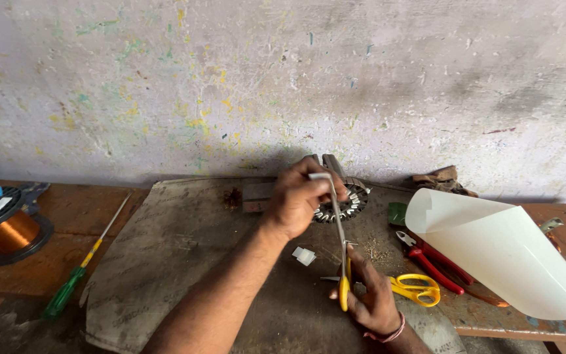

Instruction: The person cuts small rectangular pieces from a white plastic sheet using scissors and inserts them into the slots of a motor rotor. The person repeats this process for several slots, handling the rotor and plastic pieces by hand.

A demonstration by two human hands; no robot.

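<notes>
My left hand (pixel 299 200) pinched the top end of a thin pale strip (pixel 337 213) above the middle of the table (pixel 165 249), while my right hand (pixel 371 295) closed yellow-handled scissors (pixel 344 282) on its lower end. The metal stator (pixel 342 200) sat behind, toward the back edge; a curled white sheet (pixel 499 252) lay at the right edge

Yellow-handled scissors (pixel 344 288), red-handled pliers (pixel 432 262), a green-and-yellow screwdriver (pixel 76 278), a copper-orange wire spool (pixel 8 231), a cream sheet (pixel 499 252).
</notes>
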